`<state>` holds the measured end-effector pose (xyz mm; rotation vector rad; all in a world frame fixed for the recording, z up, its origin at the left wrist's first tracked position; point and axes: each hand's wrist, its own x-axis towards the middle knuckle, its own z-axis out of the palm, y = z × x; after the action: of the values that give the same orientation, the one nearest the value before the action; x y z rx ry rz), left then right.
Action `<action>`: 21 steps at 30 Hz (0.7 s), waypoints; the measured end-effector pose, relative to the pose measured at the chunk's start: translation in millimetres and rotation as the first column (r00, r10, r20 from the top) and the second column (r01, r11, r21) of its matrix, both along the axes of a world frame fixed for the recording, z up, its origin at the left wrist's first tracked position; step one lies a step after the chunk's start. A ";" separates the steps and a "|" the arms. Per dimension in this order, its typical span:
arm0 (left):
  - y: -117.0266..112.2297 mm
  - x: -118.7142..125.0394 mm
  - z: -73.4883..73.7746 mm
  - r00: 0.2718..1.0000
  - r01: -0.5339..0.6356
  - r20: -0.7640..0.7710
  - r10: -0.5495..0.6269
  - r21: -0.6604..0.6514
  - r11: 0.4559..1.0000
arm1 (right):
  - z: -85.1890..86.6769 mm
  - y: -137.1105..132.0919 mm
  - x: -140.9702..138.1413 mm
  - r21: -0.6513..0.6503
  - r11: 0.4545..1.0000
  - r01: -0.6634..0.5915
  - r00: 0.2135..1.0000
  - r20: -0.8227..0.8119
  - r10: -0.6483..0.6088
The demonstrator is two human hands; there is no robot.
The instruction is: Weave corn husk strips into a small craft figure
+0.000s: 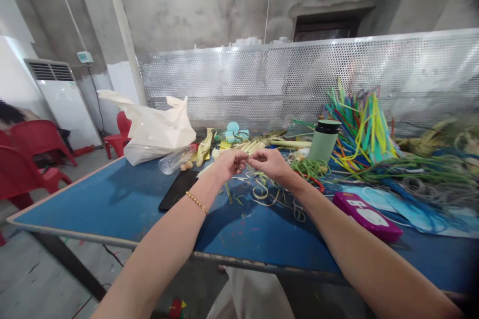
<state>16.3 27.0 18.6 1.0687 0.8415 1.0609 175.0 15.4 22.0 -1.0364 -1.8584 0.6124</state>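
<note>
Above the middle of the blue table [123, 209], my left hand [232, 163] and my right hand [271, 163] meet with their fingertips pinched close together. Whatever lies between the fingertips is too small to make out. Below and around both hands are scattered pale plant strips [260, 189] and trimmings. Dry husk pieces [205, 148] lie just beyond my left hand. A tangle of green strands [310, 168] sits to the right of my right hand. A black flat tablet-like object [179, 190] rests partly behind my left forearm.
A white plastic bag [157, 127] and a clear bottle [172, 162] stand at the back left. On the right are a green tumbler [324, 140], a bundle of coloured strips [374, 129] and a purple box [366, 215]. A perforated metal panel [239, 84] runs behind the table.
</note>
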 end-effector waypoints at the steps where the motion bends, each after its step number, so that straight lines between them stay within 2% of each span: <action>1: -0.6 -0.4 0.5 1.000 0.013 0.001 -0.013 0.016 1.000 | 0.6 -1.0 0.7 -0.030 1.000 -0.007 1.000 -0.026 0.006; 5: -6.3 -1.8 4.1 0.999 0.033 -0.034 -0.030 0.078 0.996 | 2.5 -2.6 5.3 -0.106 0.993 -0.047 0.986 -0.162 0.030; 9: -10.7 -2.1 4.3 0.984 0.083 -0.168 -0.058 0.147 0.986 | 2.7 0.6 8.6 -0.116 0.992 -0.050 0.969 -0.245 0.021; 15: -6.7 -3.6 -2.2 0.957 0.077 -0.289 -0.004 0.239 0.968 | 1.9 3.2 10.7 -0.132 0.990 -0.050 0.968 -0.249 0.016; 21: -5.8 -9.9 0.6 0.915 0.102 -0.403 0.028 0.299 0.949 | 1.4 6.7 14.0 -0.141 0.990 -0.018 0.968 -0.250 -0.018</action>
<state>6.4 21.3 19.2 1.6071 0.9931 0.9749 189.0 22.2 23.4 -1.0002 -1.6119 0.8467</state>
